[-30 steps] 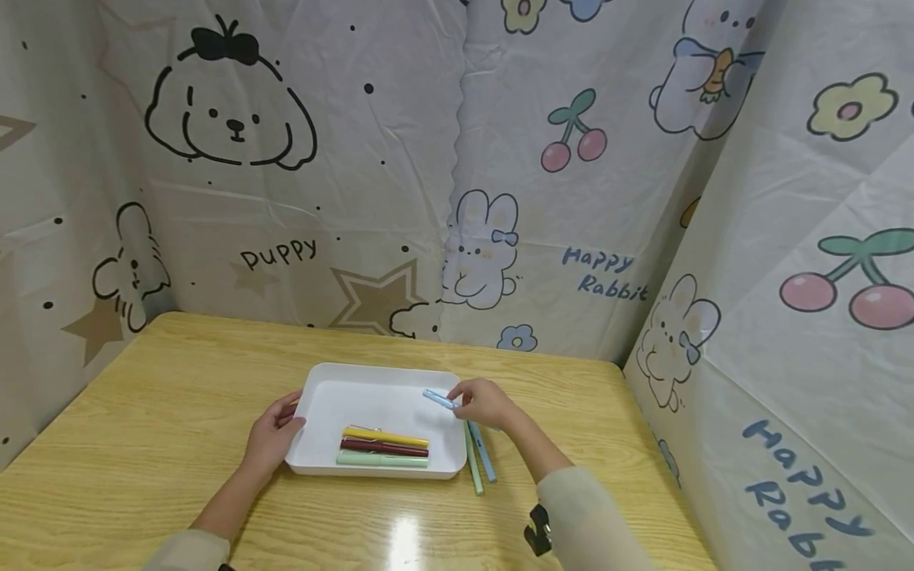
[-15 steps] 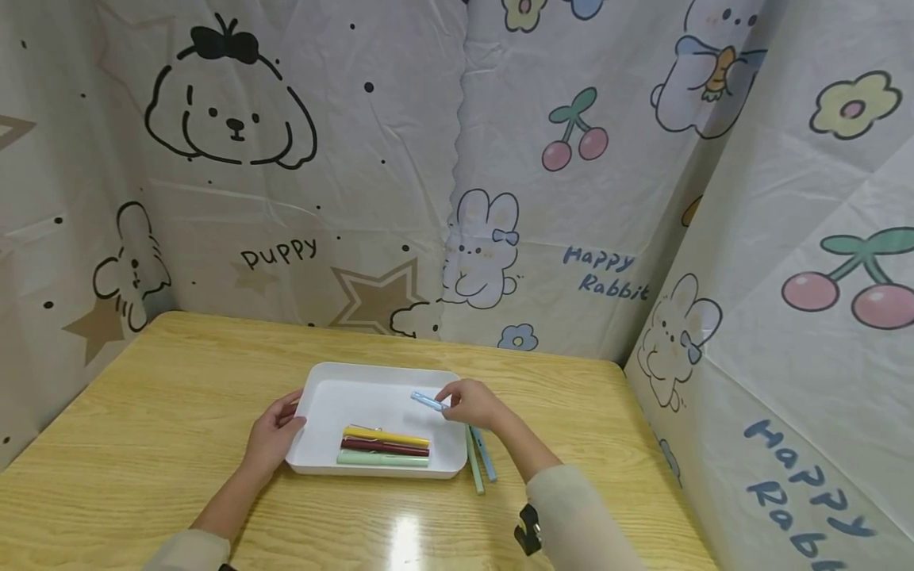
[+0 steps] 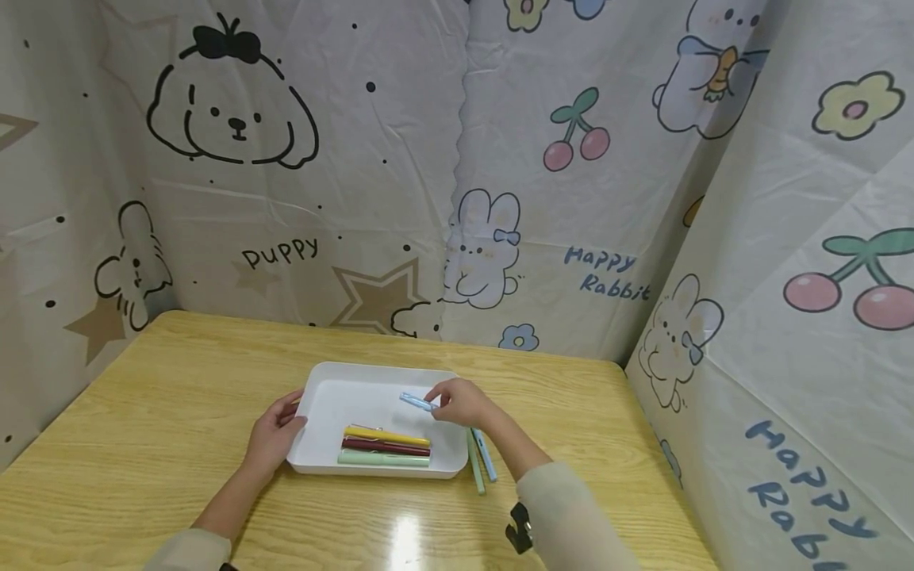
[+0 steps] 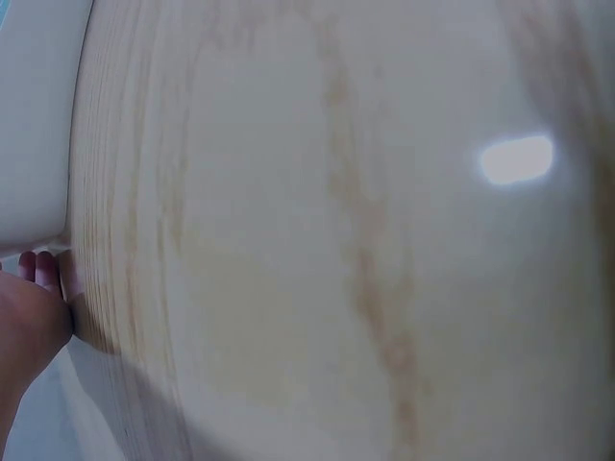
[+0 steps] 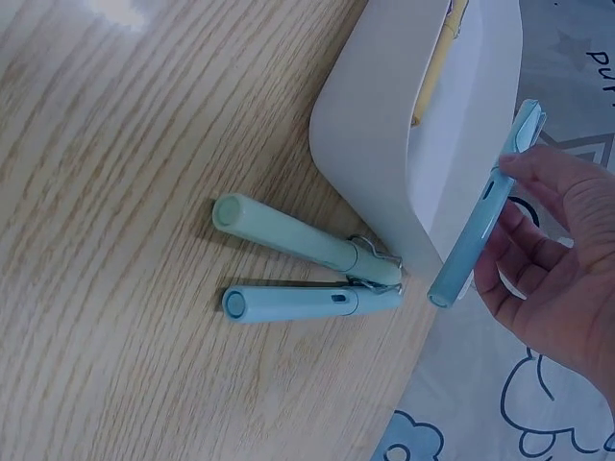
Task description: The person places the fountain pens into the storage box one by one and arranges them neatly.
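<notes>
My right hand (image 3: 464,403) pinches a light blue fountain pen (image 3: 416,400) above the right part of a white tray (image 3: 357,388). In the right wrist view the capped pen (image 5: 476,230) tilts between thumb and fingers. My left hand (image 3: 270,440) holds the tray's left side, its thumb at the rim; the left wrist view shows only part of that hand (image 4: 34,312) beside the tray wall. Inside the tray lie a yellow pen (image 3: 389,436), a dark red pen (image 3: 385,447) and a light green pen (image 3: 384,459), side by side.
Right of the tray, another light green pen (image 5: 288,235) and a blue pen (image 5: 288,302) lie on the wooden table (image 3: 343,523), their clip ends close together. Cartoon-printed cloth (image 3: 385,198) hangs behind and at both sides.
My right hand has moved left with the light blue pen, farther in over the tray. My left hand and the pens in the tray have stayed in place.
</notes>
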`<state>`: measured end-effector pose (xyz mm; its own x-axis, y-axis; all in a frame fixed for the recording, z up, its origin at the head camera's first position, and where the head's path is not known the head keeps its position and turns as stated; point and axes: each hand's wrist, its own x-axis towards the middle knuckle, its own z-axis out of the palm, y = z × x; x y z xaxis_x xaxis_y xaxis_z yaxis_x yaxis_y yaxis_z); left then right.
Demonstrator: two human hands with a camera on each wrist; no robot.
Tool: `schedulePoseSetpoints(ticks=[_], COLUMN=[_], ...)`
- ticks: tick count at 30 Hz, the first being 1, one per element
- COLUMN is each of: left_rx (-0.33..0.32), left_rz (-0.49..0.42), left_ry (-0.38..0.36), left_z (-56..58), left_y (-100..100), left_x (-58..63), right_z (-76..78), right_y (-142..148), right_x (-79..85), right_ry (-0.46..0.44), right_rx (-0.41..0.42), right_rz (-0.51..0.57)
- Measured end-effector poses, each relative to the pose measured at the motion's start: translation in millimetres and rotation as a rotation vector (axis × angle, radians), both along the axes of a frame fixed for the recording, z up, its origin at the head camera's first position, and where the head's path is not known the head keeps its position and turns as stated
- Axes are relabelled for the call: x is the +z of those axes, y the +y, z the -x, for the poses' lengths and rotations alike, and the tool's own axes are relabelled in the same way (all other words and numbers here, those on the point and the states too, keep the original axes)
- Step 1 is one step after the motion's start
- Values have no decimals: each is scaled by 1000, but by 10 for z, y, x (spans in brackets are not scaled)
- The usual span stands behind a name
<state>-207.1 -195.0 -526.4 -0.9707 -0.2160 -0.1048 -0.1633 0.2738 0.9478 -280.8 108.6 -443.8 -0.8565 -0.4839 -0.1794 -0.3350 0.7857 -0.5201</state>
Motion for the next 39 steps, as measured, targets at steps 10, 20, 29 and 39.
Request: schedulePoseSetpoints(ticks=[10, 20, 29, 39], left_rx=[4, 8, 9, 10], left_rz=[6, -3, 2, 3], left_ry=[1, 7, -3, -6], left_z=[-2, -3, -6, -10], left_y=[-2, -1, 12, 19], left_x=[7, 16, 21, 26], right_z=[-5, 0, -3, -13], right_y=[-69, -132, -221, -323], right_x=[2, -12, -15, -26], right_ry=[-3, 9, 15, 3], right_rx=[21, 43, 56, 73], right_rz=[6, 3, -24, -32])
